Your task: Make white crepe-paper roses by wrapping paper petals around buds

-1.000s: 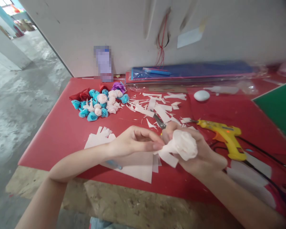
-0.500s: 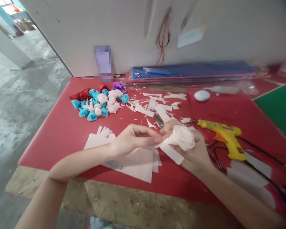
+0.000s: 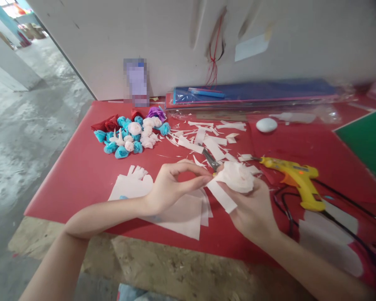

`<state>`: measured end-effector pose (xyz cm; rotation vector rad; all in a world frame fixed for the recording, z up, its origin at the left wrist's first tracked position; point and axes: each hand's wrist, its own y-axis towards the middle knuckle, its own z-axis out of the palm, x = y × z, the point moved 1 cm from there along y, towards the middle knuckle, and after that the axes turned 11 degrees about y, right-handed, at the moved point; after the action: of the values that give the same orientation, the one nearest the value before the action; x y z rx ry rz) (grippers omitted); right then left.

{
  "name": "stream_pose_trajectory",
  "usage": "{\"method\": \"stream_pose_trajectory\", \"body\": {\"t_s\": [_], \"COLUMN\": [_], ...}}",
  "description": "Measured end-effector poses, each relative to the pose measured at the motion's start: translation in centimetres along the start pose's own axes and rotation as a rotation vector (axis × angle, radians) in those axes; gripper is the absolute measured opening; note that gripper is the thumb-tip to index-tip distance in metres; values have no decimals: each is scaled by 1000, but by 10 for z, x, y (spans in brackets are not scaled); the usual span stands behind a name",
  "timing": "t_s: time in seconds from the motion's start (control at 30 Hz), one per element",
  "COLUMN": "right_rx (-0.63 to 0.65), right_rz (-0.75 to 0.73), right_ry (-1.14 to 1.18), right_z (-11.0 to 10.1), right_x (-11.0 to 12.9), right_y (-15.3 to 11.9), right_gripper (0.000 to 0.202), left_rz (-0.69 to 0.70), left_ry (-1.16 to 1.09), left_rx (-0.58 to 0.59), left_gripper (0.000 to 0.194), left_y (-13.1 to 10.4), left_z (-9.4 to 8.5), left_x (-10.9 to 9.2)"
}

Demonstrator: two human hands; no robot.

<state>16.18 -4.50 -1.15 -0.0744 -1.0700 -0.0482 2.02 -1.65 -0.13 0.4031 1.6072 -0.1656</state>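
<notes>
A white paper flower (image 3: 238, 176) rests in my right hand (image 3: 253, 209), whose fingers are wrapped round it from below. From the flower's narrow base a flat white strip (image 3: 222, 197) hangs down to the left. My left hand (image 3: 175, 186) pinches the tip of that base between thumb and fingertips. Beneath my left forearm lie white paper sheets (image 3: 184, 215) with a small blue mark showing. Scissors (image 3: 209, 159) lie just beyond my hands, their handles partly hidden.
Blue, white, red and purple paper flowers (image 3: 128, 136) sit at the back left. White scraps (image 3: 214, 146) lie behind my hands. A yellow glue gun (image 3: 301, 179) with a black cord, a white egg-shaped object (image 3: 266, 125) and a green board (image 3: 368, 142) are to the right.
The flower has tilted and shifted slightly left in my right hand, and its strip has moved left. My left fingertips have come to the tip of the base.
</notes>
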Motion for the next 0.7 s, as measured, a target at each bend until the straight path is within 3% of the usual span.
{"method": "stream_pose_trajectory", "body": {"t_s": [0.4, 0.57, 0.7], "right_rx": [-111, -137, -129], "right_rz": [-90, -62, -23], "right_ry": [-124, -75, -38], "right_z": [4, 4, 5], "right_x": [1, 1, 0], "right_y": [-4, -4, -3], "right_gripper": [9, 11, 12], "left_rz": [306, 261, 117], "left_ry": [145, 140, 114], "left_rx": [13, 26, -5], "left_gripper": [18, 15, 7], "left_y": [-3, -4, -3], "left_z": [-1, 1, 3], "left_x": [-1, 2, 3]}}
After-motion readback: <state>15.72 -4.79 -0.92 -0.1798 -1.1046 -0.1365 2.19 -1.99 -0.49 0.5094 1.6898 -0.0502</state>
